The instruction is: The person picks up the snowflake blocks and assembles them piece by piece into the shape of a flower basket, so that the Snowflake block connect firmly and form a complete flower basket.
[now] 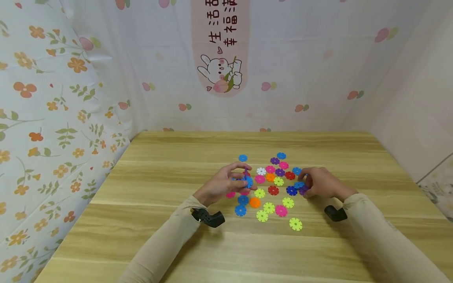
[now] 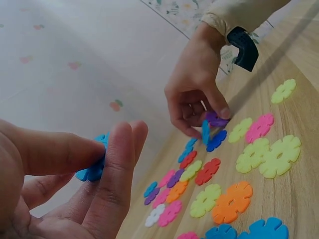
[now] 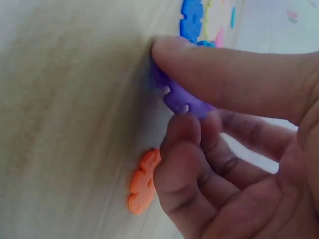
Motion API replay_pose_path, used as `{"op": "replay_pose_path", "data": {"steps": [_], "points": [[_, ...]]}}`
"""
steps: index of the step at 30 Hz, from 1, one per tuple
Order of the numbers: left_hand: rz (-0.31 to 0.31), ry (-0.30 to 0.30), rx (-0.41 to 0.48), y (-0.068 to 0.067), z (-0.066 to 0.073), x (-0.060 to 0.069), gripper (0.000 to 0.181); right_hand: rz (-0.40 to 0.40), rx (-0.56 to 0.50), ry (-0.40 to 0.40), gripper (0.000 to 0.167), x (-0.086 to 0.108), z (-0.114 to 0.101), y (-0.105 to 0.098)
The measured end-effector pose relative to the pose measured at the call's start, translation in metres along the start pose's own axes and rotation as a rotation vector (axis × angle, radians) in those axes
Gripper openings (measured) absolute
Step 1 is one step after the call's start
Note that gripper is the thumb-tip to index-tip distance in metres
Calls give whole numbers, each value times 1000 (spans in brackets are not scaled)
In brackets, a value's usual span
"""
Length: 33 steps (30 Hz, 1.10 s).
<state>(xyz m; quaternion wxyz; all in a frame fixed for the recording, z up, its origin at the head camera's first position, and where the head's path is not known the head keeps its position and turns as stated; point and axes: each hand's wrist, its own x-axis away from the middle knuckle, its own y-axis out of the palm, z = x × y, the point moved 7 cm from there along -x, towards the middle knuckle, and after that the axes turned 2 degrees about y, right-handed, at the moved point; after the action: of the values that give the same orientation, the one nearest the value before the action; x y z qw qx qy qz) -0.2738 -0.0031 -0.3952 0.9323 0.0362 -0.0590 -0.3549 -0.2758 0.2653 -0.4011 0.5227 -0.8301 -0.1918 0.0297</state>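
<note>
Above the table, the left hand (image 1: 226,184) (image 2: 75,184) pinches a blue notched disc (image 1: 249,182) (image 2: 93,167) between thumb and fingers; a purple disc (image 1: 245,173) stands edge-on against it in the head view. Farther right, the right hand (image 1: 323,182) (image 2: 197,84) (image 3: 239,134) holds a purple disc (image 2: 216,118) (image 3: 187,102) low over the tabletop, thumb on one side and fingers on the other. An upright light-blue disc (image 1: 299,184) (image 2: 206,132) touches or adjoins that purple one; whether they are joined I cannot tell. A dark-blue disc (image 1: 291,191) (image 2: 217,141) lies beside them.
Several notched discs lie on the wooden table (image 1: 170,157) between the hands, among them a red (image 1: 273,190), a white (image 1: 261,171) and an orange disc (image 1: 255,203). A yellow-green disc (image 1: 295,224) lies nearest the front. A patterned cloth (image 1: 159,78) hangs behind the table.
</note>
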Motion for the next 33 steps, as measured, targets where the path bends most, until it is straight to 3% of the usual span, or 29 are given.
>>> {"op": "replay_pose_path", "data": {"steps": [5,10,23,33], "points": [[-11,0,10,2,0,0,42,-14,-22,-42,15,-1,-3,-1],[-2,3,13,3,-1,-1,41,59,-107,-98,9,1,-18,-6],[0,-6,-15,10,-2,0,47,249,-329,-294,10,-2,-97,-7],[-9,-8,-96,13,-4,-3,49,297,-317,-381,13,-7,-124,0]]}}
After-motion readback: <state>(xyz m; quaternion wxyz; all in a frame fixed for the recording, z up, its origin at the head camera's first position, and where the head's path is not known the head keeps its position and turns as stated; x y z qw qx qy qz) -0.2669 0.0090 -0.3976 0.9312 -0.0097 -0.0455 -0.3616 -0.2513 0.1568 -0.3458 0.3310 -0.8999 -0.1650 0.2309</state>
